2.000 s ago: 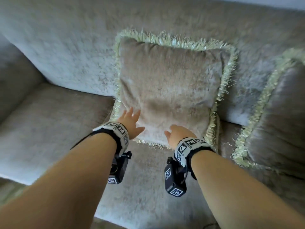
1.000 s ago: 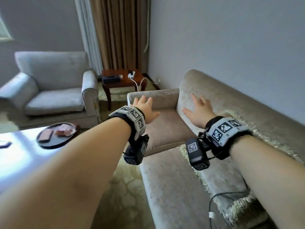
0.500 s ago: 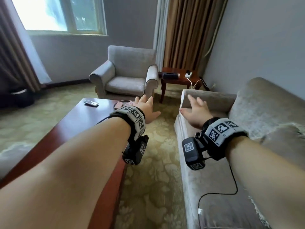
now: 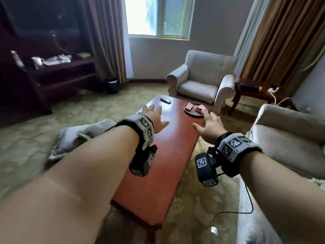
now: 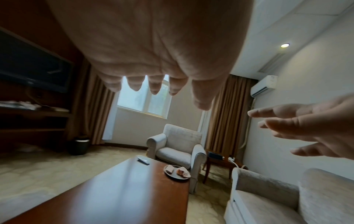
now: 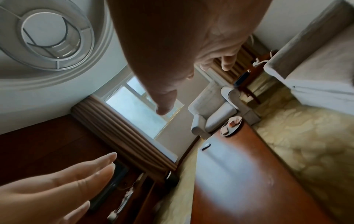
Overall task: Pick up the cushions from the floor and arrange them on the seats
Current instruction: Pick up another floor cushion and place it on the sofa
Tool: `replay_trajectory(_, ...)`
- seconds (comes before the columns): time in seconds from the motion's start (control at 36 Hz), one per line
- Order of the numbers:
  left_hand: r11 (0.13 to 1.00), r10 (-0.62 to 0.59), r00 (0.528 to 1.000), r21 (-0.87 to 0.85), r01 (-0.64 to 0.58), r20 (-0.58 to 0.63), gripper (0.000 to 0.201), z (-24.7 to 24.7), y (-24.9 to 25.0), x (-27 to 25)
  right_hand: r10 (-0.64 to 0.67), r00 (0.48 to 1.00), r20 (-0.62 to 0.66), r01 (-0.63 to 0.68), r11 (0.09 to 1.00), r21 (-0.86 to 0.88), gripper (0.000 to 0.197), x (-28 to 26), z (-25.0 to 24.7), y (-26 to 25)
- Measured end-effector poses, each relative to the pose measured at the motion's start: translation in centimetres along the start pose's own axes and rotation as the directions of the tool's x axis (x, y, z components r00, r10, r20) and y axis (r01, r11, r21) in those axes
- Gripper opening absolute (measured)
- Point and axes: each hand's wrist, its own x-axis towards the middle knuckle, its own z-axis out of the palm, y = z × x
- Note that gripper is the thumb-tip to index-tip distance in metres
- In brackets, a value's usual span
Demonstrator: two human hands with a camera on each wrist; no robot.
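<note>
A grey fringed cushion point(image 4: 79, 136) lies on the carpet left of the coffee table point(image 4: 168, 155), partly hidden behind my left forearm. My left hand point(image 4: 154, 118) hovers above the table's left edge, fingers spread and empty. Level with it, my right hand point(image 4: 210, 123) is over the table's right edge, also spread and holding nothing. The left wrist view shows the left fingers point(image 5: 153, 86) straight, with the right hand point(image 5: 306, 128) beside them. The grey sofa point(image 4: 284, 138) stands at the right and an empty grey armchair point(image 4: 202, 83) at the far end.
On the coffee table are a dark plate point(image 4: 195, 110) with small items and a remote point(image 4: 165, 100). A wooden side table point(image 4: 251, 92) sits between armchair and sofa. A dark TV cabinet point(image 4: 52, 71) and a bin point(image 4: 112, 85) are at the left. A cable point(image 4: 246, 205) trails from my right wrist.
Both hands have left the cushion propped on the sofa back. My view has swung left from the sofa to the room, and the hands now hover open over the coffee table.
</note>
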Motion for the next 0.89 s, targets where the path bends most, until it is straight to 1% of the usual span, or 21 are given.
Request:
replay_trajectory(0.08, 0.997, -0.083, 0.996, 0.001, 0.083, -0.011, 0.074, -0.5, -3.2, -2.2, -0.099, 0.995, 0.023, 0.099, 0.995, 0.012, 0.072, -0.6, 1.5, -3.2)
replay_trajectory(0.14, 0.989, -0.146, 0.988, 0.002, 0.147, -0.040, 0.073, -0.9, -5.6, -3.4, -0.162, 0.986, 0.049, 0.161, 0.987, 0.010, 0.071, -0.8, 2.5, -5.8)
replay_trajectory(0.19, 0.980, -0.200, 0.977, -0.018, 0.200, -0.070, 0.073, -1.2, -8.1, -4.5, -0.199, 0.978, 0.055, 0.198, 0.980, 0.029, 0.072, -0.9, 3.6, -8.3)
replay_trajectory(0.25, 0.971, -0.239, 0.968, -0.039, 0.237, -0.071, 0.074, -1.5, -10.8, -5.4, -0.231, 0.970, 0.071, 0.229, 0.973, 0.032, 0.072, -0.9, 5.1, -10.9)
replay_trajectory(0.33, 0.958, -0.285, 0.957, -0.037, 0.284, -0.045, 0.075, -2.1, -15.5, -6.4, -0.248, 0.960, 0.128, 0.246, 0.969, 0.037, 0.073, -0.7, 7.8, -15.5)
replay_trajectory(0.47, 0.939, -0.342, 0.938, -0.043, 0.340, -0.058, 0.075, -3.3, -25.0, -6.2, -0.284, 0.944, 0.170, 0.289, 0.957, -0.006, 0.073, 0.1, 12.1, -24.0)
replay_trajectory(0.53, 0.936, -0.352, 0.934, -0.041, 0.350, -0.065, 0.075, -4.0, -28.9, -5.8, -0.283, 0.945, 0.165, 0.293, 0.955, -0.042, 0.073, 0.7, 13.9, -27.6)
replay_trajectory(0.61, 0.934, -0.357, 0.932, -0.043, 0.355, -0.060, 0.076, -5.0, -34.1, -5.4, -0.251, 0.956, 0.149, 0.265, 0.961, -0.083, 0.076, 1.7, 16.2, -32.4)
replay_trajectory(0.72, 0.930, -0.367, 0.930, -0.030, 0.366, -0.027, 0.076, -6.4, -41.0, -4.4, -0.212, 0.963, 0.166, 0.224, 0.973, -0.055, 0.077, 3.5, 19.4, -38.5)
replay_trajectory(0.89, 0.923, -0.383, 0.924, -0.041, 0.383, 0.010, 0.076, -7.6, -49.6, -0.7, -0.157, 0.971, 0.182, 0.166, 0.985, -0.036, 0.077, 7.2, 23.2, -44.7)
